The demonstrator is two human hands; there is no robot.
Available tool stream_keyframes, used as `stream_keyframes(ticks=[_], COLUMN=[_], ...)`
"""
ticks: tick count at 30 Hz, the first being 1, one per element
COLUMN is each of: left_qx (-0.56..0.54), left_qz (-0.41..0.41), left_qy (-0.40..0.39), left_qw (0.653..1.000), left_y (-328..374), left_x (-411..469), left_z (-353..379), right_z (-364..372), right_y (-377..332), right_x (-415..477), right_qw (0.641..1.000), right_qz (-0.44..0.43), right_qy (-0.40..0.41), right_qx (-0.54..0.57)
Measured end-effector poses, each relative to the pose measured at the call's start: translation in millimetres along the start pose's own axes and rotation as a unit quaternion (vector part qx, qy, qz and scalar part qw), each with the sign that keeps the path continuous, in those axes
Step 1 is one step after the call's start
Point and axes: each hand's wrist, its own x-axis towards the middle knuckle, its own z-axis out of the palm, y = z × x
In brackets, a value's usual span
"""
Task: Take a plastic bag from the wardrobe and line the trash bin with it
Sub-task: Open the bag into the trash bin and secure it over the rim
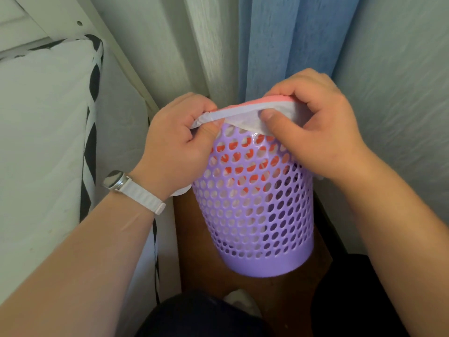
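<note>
The plastic bag (245,116) is being folded over the near rim of the trash bin (255,210) (lining step), pinched by left hand (177,139) and right hand (313,132); an even downward pull seems next.

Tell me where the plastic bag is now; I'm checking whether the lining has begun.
In the head view's centre, the plastic bag is stretched over the purple perforated trash bin's rim, pinched between the left hand and right hand.

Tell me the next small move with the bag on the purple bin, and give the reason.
Probably pull the white plastic bag's edge down over the purple perforated bin's near rim. Both hands, left hand and right hand, pinch that edge at the top, and only a short flap hangs outside yet.
</note>
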Motion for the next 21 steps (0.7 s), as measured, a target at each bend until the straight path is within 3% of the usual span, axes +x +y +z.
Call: stream_keyframes(ticks=[8,14,21], left_qx=[-0.012,0.057,0.088], left_qz=[0.002,0.08,0.066], left_qy=[-0.016,-0.052,-0.044], left_qw=[1.0,0.994,0.993], left_y=[1.8,12.3,6.3], left_x=[-1.5,-0.2,-3.0], left_z=[-1.9,1.6,3.0], right_z=[13.9,26.9,26.3], right_y=[-5.8,-9.4,-1.0], right_x=[-4.9,-11.0,-9.9], right_qw=[0.997,0.999,0.999], right_qz=[0.047,0.022,0.013], right_qy=[0.06,0.02,-0.031], right_qx=[-0.003,-0.024,-0.01])
